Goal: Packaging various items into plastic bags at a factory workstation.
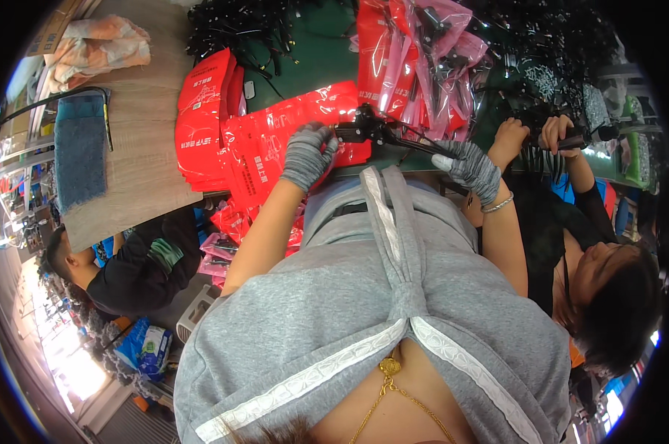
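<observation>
1. A green table [316,48] bears two tangles of black cables [238,29] along its far side.
2. Two co-workers [542,222] flank the scene, one per side.
3. Two stacks of glossy red plastic pouches [257,144] crowd the left, one reaching beneath the left hand [307,157].
4. One heap of red and pink plastic bags [416,74] blocks the space just beyond the work.
5. Grey knit gloves cover the left and right hand [473,170], fingers pinching opposite ends of one black lever-like part [365,127] near the table's edge.
</observation>
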`<state>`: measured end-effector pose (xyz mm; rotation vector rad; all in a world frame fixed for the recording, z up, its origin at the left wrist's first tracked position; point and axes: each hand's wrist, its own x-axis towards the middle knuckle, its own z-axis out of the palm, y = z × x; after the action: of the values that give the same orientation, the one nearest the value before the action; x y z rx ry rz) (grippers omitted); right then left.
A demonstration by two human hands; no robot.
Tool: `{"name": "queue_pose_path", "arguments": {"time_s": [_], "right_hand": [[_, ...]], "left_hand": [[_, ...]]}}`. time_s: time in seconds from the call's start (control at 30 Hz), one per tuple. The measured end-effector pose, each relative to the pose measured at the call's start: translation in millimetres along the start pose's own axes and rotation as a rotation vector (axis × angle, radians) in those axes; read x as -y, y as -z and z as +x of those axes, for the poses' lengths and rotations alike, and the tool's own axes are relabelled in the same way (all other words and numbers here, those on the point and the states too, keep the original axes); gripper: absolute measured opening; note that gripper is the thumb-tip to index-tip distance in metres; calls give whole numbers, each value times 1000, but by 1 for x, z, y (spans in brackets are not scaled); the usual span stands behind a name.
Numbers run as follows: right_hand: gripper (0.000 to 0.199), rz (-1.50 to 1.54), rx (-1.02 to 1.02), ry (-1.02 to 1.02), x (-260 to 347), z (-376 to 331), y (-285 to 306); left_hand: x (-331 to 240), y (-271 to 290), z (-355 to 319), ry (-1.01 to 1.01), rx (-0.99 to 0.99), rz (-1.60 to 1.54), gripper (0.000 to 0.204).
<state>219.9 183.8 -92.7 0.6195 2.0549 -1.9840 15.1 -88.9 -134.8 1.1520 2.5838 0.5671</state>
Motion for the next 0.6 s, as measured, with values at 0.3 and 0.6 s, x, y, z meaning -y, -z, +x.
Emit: {"name": "queue_pose_path", "arguments": {"time_s": [0.3, 0.6], "right_hand": [[24, 407, 103, -374, -4, 3, -2], [21, 198, 165, -384, -1, 9, -3]], "left_hand": [[6, -26, -5, 63, -299, -241, 26], [-26, 7, 3, -113, -180, -517, 19]]}}
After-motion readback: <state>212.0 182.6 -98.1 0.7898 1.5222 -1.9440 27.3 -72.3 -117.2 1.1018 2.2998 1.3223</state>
